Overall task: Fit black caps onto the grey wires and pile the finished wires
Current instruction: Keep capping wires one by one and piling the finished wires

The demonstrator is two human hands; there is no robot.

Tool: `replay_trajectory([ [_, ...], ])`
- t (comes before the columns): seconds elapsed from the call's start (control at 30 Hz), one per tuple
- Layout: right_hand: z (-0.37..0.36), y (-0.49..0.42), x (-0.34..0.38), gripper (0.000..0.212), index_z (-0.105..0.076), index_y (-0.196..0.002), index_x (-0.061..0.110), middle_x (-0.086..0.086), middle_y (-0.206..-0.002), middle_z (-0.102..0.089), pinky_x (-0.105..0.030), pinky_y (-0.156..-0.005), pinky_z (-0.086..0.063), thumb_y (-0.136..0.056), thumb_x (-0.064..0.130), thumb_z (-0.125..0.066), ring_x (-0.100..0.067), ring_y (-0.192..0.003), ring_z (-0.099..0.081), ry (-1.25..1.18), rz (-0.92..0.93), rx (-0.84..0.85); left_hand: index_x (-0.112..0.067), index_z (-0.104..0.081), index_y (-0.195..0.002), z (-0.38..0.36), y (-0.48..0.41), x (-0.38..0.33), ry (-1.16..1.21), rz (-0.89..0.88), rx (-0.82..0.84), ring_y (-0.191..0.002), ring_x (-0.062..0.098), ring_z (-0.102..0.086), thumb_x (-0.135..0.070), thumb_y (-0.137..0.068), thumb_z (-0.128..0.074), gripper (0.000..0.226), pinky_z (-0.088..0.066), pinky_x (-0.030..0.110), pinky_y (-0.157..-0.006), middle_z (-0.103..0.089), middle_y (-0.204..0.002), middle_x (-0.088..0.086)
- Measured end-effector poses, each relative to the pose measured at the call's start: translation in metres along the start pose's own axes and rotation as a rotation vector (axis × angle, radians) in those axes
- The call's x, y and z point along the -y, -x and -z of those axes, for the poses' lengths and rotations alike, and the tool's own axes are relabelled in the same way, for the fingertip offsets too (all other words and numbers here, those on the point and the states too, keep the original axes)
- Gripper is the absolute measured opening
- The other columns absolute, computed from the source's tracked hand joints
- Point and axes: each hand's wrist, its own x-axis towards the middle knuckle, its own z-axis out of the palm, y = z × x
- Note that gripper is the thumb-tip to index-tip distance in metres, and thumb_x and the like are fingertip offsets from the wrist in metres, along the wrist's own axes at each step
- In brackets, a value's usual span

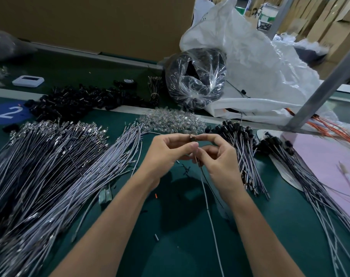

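my left hand pinches what looks like a cap; my right hand pinches the wire, dangling light and limp over the worktop, so i'd grip near its tip.

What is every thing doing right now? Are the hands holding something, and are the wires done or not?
left hand: pinching the held wire's tip
right hand: pinching the held wire too
held wire: dangling below both hands
left wire pile: lying loose, no caps on
right wire pile: capped, lying piled
loose black caps: heaped, not on wires
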Motion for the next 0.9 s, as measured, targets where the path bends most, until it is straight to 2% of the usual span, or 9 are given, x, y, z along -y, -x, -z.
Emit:
replay_trajectory([
  [0.1,0.0,0.0,0.0,0.024,-0.063,-0.103,0.02,-0.007,-0.075,-0.075,-0.022,-0.066,-0.052,-0.085,0.01,-0.074,-0.015,-0.07,-0.07,0.042,0.008,-0.012,-0.008,-0.075,-0.095,-0.001,-0.001,-0.001,0.043,-0.021,-0.054,-0.076,0.021,-0.07,-0.007,-0.074,-0.076,0.021,-0.06,0.03,-0.077,-0.076,-0.087,0.012],
  [0.17,0.0,0.0,-0.001,0.025,-0.064,-0.103,0.016,-0.008,-0.075,-0.075,-0.024,-0.066,-0.053,-0.083,0.009,-0.076,-0.017,-0.069,-0.069,0.051,-0.04,-0.006,-0.013,-0.077,-0.09,0.0,-0.001,-0.003,0.078,-0.043,-0.096,-0.077,0.017,-0.07,-0.015,-0.067,-0.078,0.024,-0.06,0.028,-0.077,-0.076,-0.087,0.008],
  [0.27,-0.001,-0.001,-0.001,0.003,-0.071,-0.088,0.008,-0.006,-0.068,-0.073,-0.018,-0.059,-0.048,-0.085,0.007,-0.072,-0.011,-0.06,-0.066,0.059,-0.087,0.06,-0.016,-0.078,-0.088,0.002,-0.002,-0.004,0.14,-0.065,-0.136,-0.084,0.013,-0.071,-0.02,-0.063,-0.079,0.026,-0.057,0.023,-0.075,-0.077,-0.091,0.006],
  [0.37,-0.002,-0.001,-0.003,0.012,-0.072,-0.076,0.006,-0.006,-0.063,-0.07,-0.017,-0.056,-0.045,-0.088,0.006,-0.069,-0.008,-0.054,-0.062,0.097,-0.065,0.082,-0.011,-0.076,-0.09,0.002,-0.001,-0.006,0.173,-0.065,-0.138,-0.082,0.012,-0.07,-0.023,-0.066,-0.077,0.027,-0.056,0.022,-0.074,-0.077,-0.089,0.008],
  [0.43,-0.002,-0.001,-0.002,0.012,-0.072,-0.077,0.007,-0.006,-0.063,-0.07,-0.018,-0.056,-0.046,-0.088,0.006,-0.068,-0.009,-0.053,-0.062,0.084,-0.049,0.075,-0.01,-0.076,-0.09,-0.001,0.0,-0.005,0.126,-0.059,-0.143,-0.08,0.012,-0.07,-0.022,-0.069,-0.077,0.025,-0.058,0.024,-0.076,-0.077,-0.086,0.007],
  [0.53,-0.002,-0.001,-0.002,0.011,-0.075,-0.082,0.008,-0.008,-0.064,-0.071,-0.02,-0.057,-0.047,-0.089,0.006,-0.067,-0.011,-0.054,-0.063,0.073,-0.029,0.05,-0.005,-0.074,-0.091,-0.008,0.001,-0.001,0.101,-0.021,-0.124,-0.073,0.014,-0.069,-0.007,-0.079,-0.074,0.012,-0.058,0.025,-0.073,-0.076,-0.081,0.007],
  [0.6,-0.001,-0.002,-0.003,0.01,-0.076,-0.084,0.008,-0.009,-0.065,-0.072,-0.019,-0.058,-0.048,-0.089,0.007,-0.067,-0.012,-0.055,-0.064,0.066,-0.022,0.036,-0.004,-0.073,-0.093,-0.01,0.002,-0.001,0.097,-0.015,-0.127,-0.074,0.015,-0.069,-0.004,-0.082,-0.072,0.01,-0.058,0.027,-0.075,-0.076,-0.083,0.008],
  [0.77,-0.002,-0.002,-0.004,0.01,-0.074,-0.078,0.008,-0.004,-0.061,-0.07,-0.015,-0.055,-0.046,-0.087,0.005,-0.069,-0.008,-0.051,-0.062,0.067,-0.021,0.034,-0.014,-0.074,-0.1,-0.007,0.002,-0.006,0.184,-0.081,-0.186,-0.087,0.017,-0.069,-0.013,-0.09,-0.065,0.014,-0.057,0.026,-0.072,-0.076,-0.095,0.008],
  [0.9,-0.004,-0.001,-0.005,0.011,-0.074,-0.077,0.005,-0.004,-0.061,-0.069,-0.016,-0.055,-0.045,-0.087,0.005,-0.07,-0.006,-0.051,-0.06,0.107,-0.027,0.053,-0.022,-0.079,-0.087,-0.002,0.001,-0.009,0.226,-0.086,-0.209,-0.078,0.013,-0.067,-0.021,-0.078,-0.071,0.012,-0.053,0.022,-0.066,-0.076,-0.088,0.003],
])
